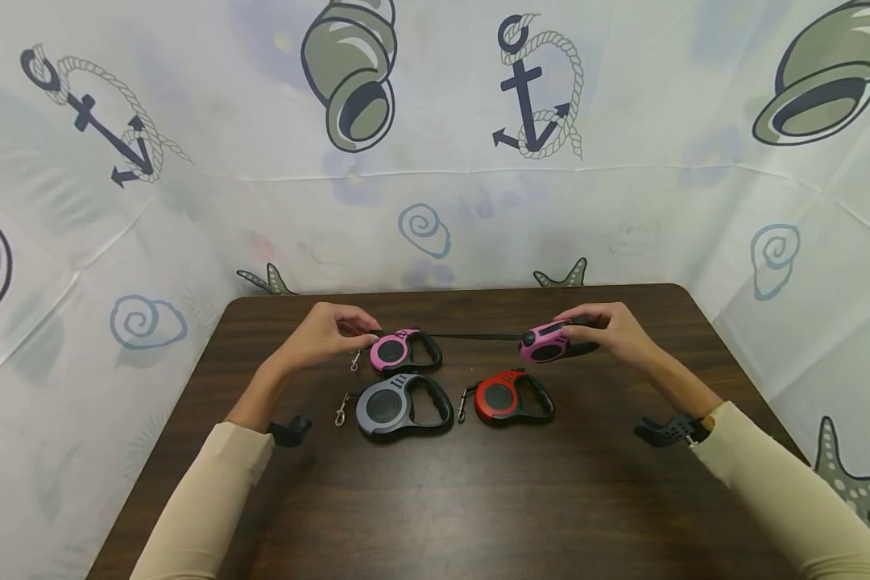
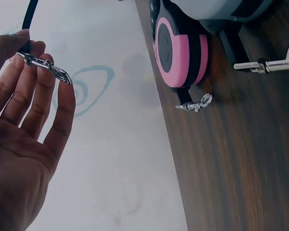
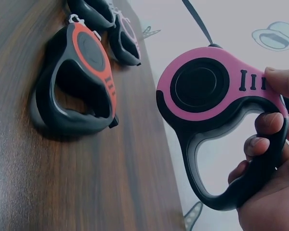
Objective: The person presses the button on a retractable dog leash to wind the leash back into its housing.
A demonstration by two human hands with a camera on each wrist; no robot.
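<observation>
My right hand (image 1: 619, 332) grips the black handle of a pink retractable dog leash (image 3: 200, 84), raised over the table's right side. From it a dark strap (image 1: 474, 336) runs out across the table to my left hand (image 1: 326, 330). In the left wrist view, thumb and fingertips pinch the strap's end just above its silver metal clip (image 2: 49, 66). Between the hands lie a second pink leash (image 1: 390, 352), a grey leash (image 1: 386, 404) and a red leash (image 1: 498, 396), with their clips pointing left. The second pink one is nearest my left hand.
The dark wooden table (image 1: 435, 515) meets a white cloth backdrop (image 1: 435, 97) printed with anchors and shells at the back and sides. Each wrist wears a black strap, such as the right wristband (image 1: 670, 431).
</observation>
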